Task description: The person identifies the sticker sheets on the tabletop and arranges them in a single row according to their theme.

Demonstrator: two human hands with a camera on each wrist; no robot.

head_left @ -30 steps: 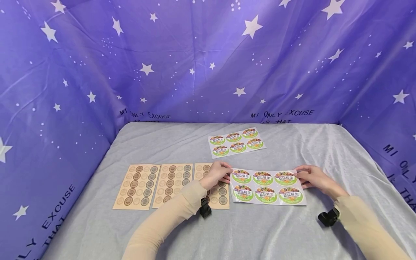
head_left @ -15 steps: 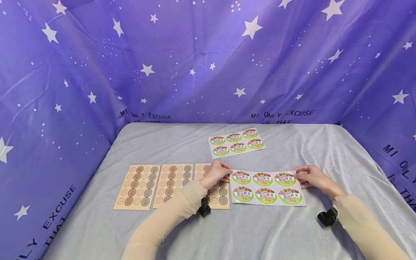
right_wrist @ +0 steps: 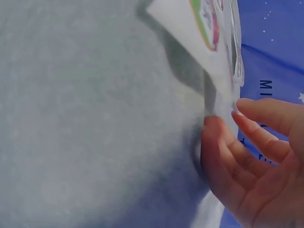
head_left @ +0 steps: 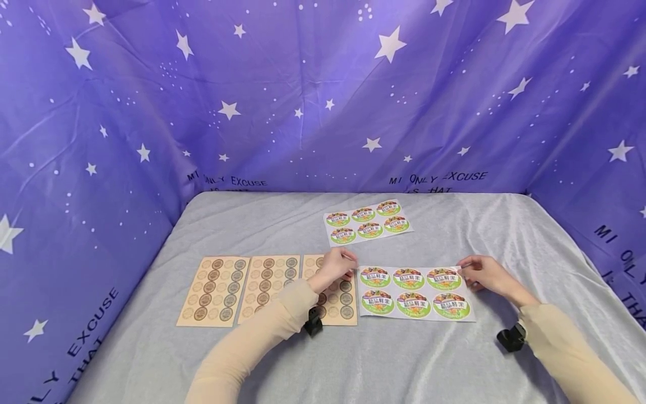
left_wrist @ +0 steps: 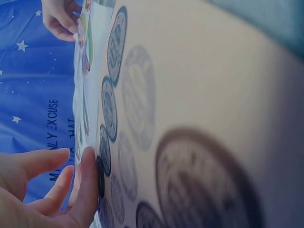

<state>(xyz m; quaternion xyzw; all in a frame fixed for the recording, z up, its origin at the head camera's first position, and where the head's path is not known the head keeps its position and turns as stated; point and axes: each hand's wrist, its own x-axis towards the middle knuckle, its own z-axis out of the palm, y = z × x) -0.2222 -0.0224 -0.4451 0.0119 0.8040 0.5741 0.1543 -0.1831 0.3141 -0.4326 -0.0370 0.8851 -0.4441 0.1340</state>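
Note:
In the head view, a white sheet of round fruit stickers [head_left: 416, 293] lies on the grey cloth between the two hands. My left hand [head_left: 335, 266] is over the top of a tan sheet of round stickers [head_left: 331, 315], fingertips just beside the fruit sheet's upper left corner. In the left wrist view its thumb and fingers [left_wrist: 47, 159] are spread, with nothing between them. At the upper right corner of the fruit sheet is my right hand [head_left: 485, 274]. The right wrist view shows its thumb and fingers [right_wrist: 270, 114] parted, right at the sheet's slightly raised edge [right_wrist: 183, 40].
Two more tan sticker sheets, one at the far left [head_left: 212, 292] and one in the middle [head_left: 267, 289], lie side by side. Farther back is a second fruit sticker sheet [head_left: 368, 222], set at a slant. A purple star-patterned curtain [head_left: 303, 95] stands behind the cloth-covered table [head_left: 404, 370].
The fruit sheet has settled flatter on the cloth. My left fingers have let go of its corner and drawn slightly left. My right fingers have loosened at the other corner.

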